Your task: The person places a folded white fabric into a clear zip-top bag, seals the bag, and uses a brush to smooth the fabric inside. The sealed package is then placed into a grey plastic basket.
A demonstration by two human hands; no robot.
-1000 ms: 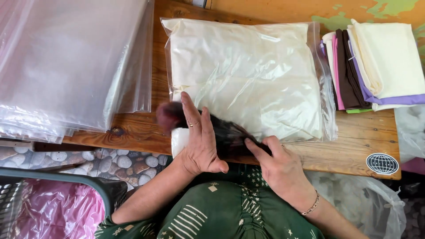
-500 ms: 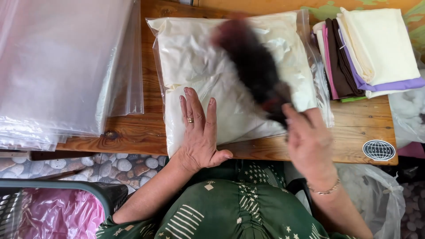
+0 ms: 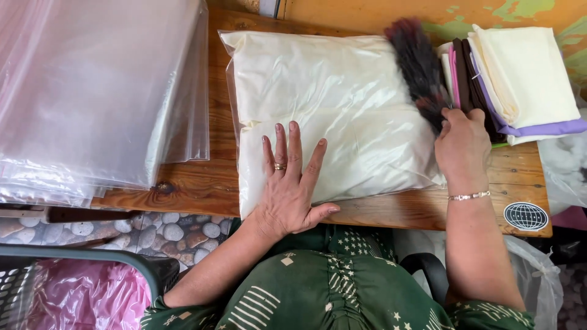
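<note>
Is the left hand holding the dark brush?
No, the left hand lies flat on the bagged white cloth; the right hand grips the brush.

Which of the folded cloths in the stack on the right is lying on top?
The cream folded cloth: it lies uppermost and widest, covering the purple cloth, whose edge peeks out beneath, while the dark brown cloth and pink cloth show only as strips at the stack's left edge.

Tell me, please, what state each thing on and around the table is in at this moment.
Bagged cream cloth: lying flat, in clear plastic.
Left hand: open, palm pressed flat on the bag.
Right hand: closed on the brush handle.
Dark brush: bristles on the bag's right edge.
Folded fabric stack: folded, piled.
Clear plastic bags: empty, stacked flat.
</note>
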